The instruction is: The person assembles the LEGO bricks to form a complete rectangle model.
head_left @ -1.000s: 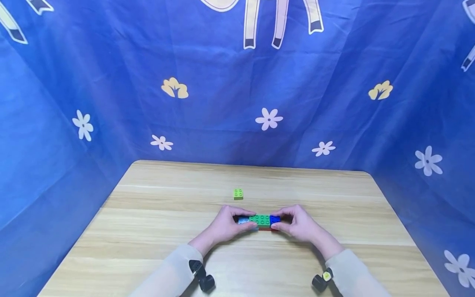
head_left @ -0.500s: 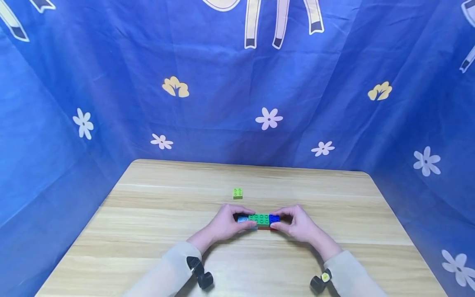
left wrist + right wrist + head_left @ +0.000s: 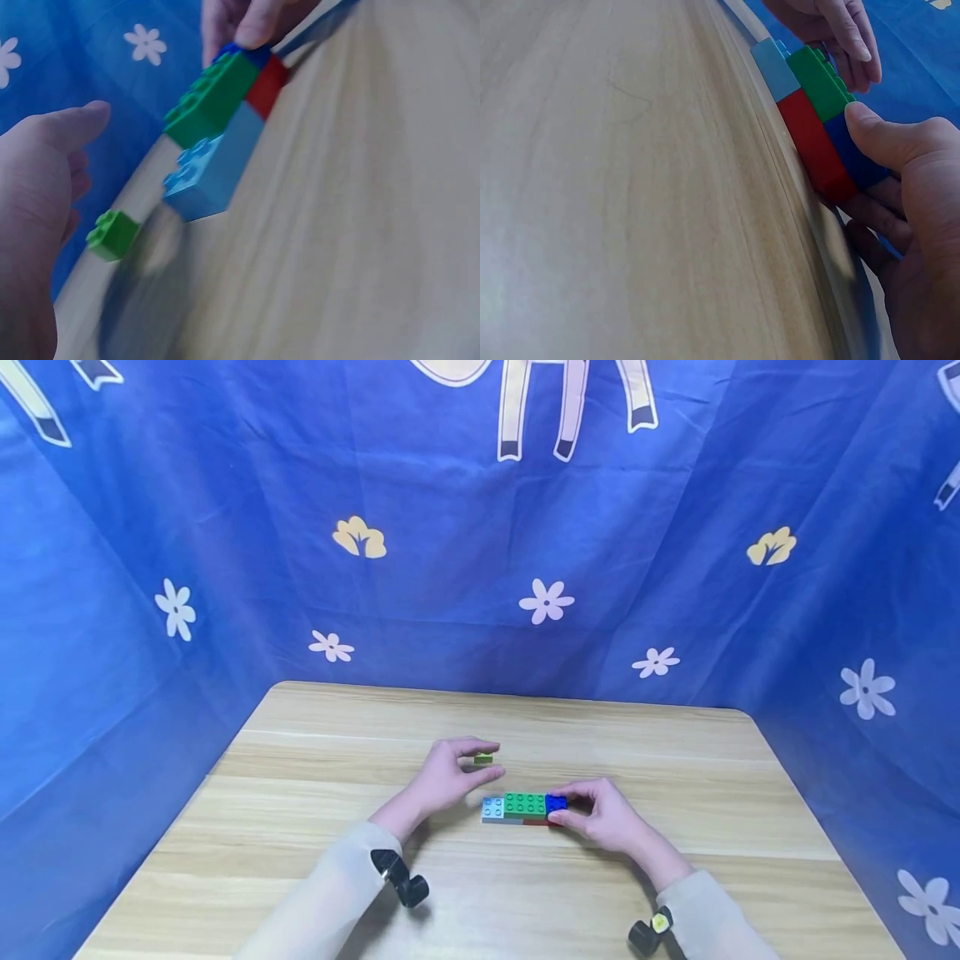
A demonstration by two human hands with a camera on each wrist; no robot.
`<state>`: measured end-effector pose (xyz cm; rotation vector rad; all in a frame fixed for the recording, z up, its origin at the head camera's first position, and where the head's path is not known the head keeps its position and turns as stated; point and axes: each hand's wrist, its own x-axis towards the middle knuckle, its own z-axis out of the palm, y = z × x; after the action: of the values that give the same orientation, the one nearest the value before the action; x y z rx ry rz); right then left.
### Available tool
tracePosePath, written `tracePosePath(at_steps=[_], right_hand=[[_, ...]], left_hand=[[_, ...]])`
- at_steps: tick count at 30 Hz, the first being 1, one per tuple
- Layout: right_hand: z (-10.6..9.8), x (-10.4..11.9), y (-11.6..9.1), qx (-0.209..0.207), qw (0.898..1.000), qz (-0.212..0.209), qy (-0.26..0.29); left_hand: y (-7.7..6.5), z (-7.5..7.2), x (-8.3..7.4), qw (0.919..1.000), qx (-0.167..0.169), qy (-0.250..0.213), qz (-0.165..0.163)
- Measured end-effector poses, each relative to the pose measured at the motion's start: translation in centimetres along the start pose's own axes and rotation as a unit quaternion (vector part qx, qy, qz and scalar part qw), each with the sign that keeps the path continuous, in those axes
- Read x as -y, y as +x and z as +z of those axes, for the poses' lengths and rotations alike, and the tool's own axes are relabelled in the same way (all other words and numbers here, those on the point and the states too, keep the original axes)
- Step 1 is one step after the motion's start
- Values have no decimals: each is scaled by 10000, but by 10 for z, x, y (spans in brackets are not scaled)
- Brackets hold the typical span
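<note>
A joined block of toy building bricks lies on the table. Its lower row has a light blue brick (image 3: 492,814) and a red brick (image 3: 814,146); on top sit a green brick (image 3: 525,805) and a dark blue brick (image 3: 555,802). My right hand (image 3: 611,818) pinches the dark blue end between thumb and fingers. Farther back, a small lime green brick (image 3: 483,759) stands alone. Over it my left hand (image 3: 444,778) reaches, thumb and fingers spread and partly hiding it. The left wrist view shows this lime brick apart from the hand.
The wooden table (image 3: 525,893) has rounded far corners. Blue cloth (image 3: 450,593) with flowers and animal legs hangs behind it and along both sides. A small black camera (image 3: 408,885) is strapped at each sleeve.
My left hand has let go of the joined bricks and moved back and slightly left to the lime brick. The right hand keeps its hold on the dark blue end.
</note>
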<state>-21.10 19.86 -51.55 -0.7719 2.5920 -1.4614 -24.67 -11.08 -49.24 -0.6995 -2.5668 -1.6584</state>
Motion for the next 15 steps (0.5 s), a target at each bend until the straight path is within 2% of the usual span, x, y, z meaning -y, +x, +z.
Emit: tracePosePath(at_steps=[3,6,15], right_hand=[[-1,0,0,-33,10000,-39,24],[0,0,0,-37,10000,-45,72],[1,2,-1,-17,9999,53,122]], left_hand=[[7,-6,5,9994,-230,231,74],[11,-11,9,9985,-303,450,48],[19,-14,21,9934,-84,1139,-106]])
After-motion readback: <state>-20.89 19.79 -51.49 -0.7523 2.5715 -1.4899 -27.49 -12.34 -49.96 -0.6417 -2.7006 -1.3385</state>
